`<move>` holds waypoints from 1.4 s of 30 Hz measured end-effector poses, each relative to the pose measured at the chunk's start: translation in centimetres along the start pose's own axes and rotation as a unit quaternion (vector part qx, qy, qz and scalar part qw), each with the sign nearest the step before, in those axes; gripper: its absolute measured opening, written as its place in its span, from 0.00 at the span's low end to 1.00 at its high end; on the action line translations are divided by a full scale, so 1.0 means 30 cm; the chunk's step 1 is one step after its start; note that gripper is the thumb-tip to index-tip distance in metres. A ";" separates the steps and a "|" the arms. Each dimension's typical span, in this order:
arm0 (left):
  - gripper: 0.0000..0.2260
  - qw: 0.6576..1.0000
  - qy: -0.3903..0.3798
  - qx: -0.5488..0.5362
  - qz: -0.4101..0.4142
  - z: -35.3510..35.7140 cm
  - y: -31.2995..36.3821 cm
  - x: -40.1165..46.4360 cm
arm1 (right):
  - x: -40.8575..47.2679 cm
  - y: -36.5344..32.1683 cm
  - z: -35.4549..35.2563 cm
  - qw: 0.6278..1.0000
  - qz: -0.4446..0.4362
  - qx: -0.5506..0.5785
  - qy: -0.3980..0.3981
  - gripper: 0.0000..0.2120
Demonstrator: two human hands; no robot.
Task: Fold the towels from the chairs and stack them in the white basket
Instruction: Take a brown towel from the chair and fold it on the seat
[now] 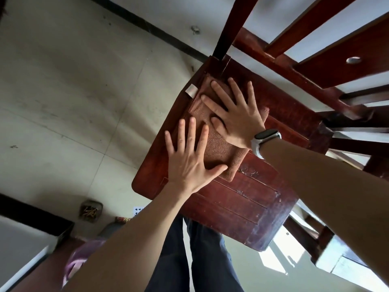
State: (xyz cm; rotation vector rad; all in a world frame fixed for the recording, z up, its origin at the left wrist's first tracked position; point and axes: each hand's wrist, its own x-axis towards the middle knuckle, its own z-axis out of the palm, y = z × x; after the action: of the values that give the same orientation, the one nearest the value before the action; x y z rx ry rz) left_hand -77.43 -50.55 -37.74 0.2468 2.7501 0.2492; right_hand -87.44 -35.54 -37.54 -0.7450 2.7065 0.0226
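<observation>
From the head view, your left hand [189,163] lies flat with fingers spread wide on the lower end of the brown towel [214,144], and your right hand [233,112] (the one with the watch [265,138]) presses flat, fingers splayed, on its upper end. The folded towel sits in the centre of the frame on the seat of the red-brown wooden chair [248,199]. A white tag [44,90] sticks out at the towel's upper left corner.

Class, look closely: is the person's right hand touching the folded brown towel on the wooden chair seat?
Touching. The head view shows the right hand lying flat with spread fingers on the folded brown towel, no gap visible beneath the palm.
</observation>
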 end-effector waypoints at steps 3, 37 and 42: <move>0.44 0.999 -0.017 -0.026 0.006 -0.035 0.003 0.000 | -0.049 -0.006 -0.043 0.998 0.036 0.039 0.044 0.25; 0.13 0.958 -0.083 -0.217 -0.168 -0.200 -0.095 0.261 | -0.192 -0.214 -0.037 0.621 0.610 0.488 0.066 0.19; 0.13 0.964 -0.104 -0.195 -0.146 -0.213 -0.085 0.267 | -0.199 -0.224 -0.050 0.615 0.599 0.506 0.087 0.18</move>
State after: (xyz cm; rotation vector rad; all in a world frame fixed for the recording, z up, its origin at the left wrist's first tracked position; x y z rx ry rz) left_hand -87.52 -52.29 -35.15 -0.2224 2.4241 0.6325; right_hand -79.72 -38.53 -33.74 1.4150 2.1849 -1.1488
